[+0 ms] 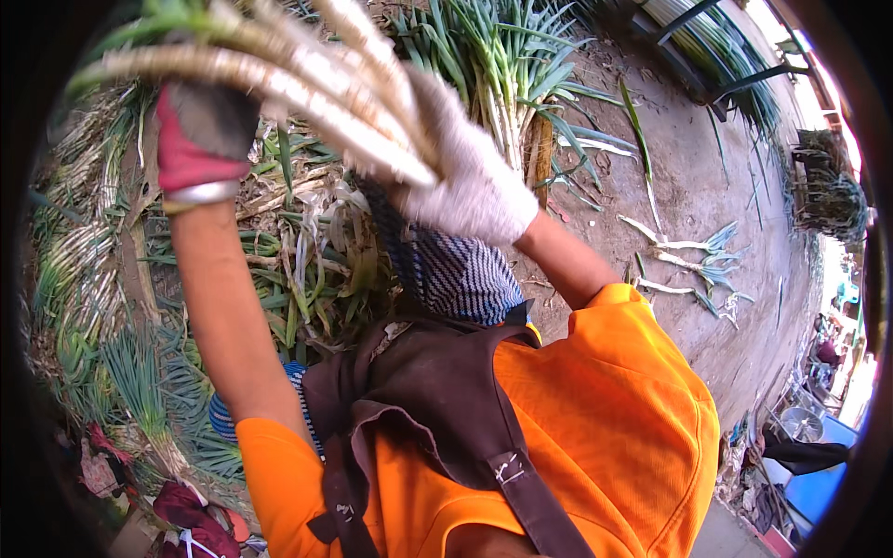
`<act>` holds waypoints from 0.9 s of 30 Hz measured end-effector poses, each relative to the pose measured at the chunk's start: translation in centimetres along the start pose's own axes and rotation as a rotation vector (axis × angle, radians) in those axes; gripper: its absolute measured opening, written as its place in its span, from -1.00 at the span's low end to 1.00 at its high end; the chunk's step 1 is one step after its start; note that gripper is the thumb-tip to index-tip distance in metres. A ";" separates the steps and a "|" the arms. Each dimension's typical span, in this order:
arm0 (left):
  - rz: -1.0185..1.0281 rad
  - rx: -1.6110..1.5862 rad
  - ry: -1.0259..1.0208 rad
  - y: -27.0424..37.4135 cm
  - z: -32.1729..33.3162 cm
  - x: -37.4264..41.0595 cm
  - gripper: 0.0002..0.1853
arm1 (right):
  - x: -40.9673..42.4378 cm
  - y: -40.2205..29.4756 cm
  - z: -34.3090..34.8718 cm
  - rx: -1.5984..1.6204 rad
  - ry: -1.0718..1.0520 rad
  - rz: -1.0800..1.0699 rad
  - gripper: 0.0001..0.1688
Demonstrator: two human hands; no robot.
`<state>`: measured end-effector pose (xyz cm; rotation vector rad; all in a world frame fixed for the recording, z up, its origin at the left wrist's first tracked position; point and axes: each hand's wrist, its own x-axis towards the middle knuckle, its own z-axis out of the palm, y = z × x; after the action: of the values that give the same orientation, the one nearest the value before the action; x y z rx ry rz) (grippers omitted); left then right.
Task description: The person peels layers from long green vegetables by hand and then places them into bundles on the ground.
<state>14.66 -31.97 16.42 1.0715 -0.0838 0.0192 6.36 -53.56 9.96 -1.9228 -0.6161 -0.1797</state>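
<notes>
Several thick green onions with pale stalks (328,91), blurred by motion, are held up between my hands. My right hand (474,167), in a whitish knit glove, grips their lower ends. Behind the stalks at the upper left is my left hand (206,132), in a red and dark glove; its fingers are mostly hidden, so its hold cannot be made out. A bundle of green onions (506,84) stands just beyond my right hand. Loose leaves and peeled husks (307,244) lie heaped below the held stalks, by my legs.
Rows of green onions (84,272) cover the ground at left. A few single stalks (684,261) lie on the concrete floor (698,181) at right. A metal rack (753,77) with green onions stands at upper right. A blue container (823,481) is at lower right.
</notes>
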 end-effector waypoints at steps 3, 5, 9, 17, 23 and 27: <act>-0.057 0.101 -0.066 -1.4 3.2 0.9 -0.40 | 3.2 2.4 -3.3 0.047 0.128 0.242 0.03; -0.246 -0.178 -0.269 -3.6 -0.6 1.4 -0.39 | 2.4 8.1 -4.1 -0.327 0.198 0.253 0.04; -0.463 -0.318 -0.037 -8.4 -9.6 -2.6 -0.51 | -4.3 17.7 -1.1 -0.326 0.265 0.638 0.02; -0.450 -0.250 0.612 -9.9 -18.8 -11.1 -0.63 | -12.4 26.2 6.5 -0.673 -0.003 1.083 0.02; -0.388 -0.378 0.585 -9.0 -21.3 -13.3 -0.63 | -10.9 24.2 7.7 -0.672 -0.270 0.990 0.13; -0.369 -0.481 0.576 -9.2 -23.3 -15.6 -0.63 | -10.3 26.1 8.7 -0.712 -0.307 0.965 0.17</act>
<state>0.98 -15.57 -3.93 0.5565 0.6027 -0.0252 9.11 -57.31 -19.07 -2.7433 0.2944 0.5935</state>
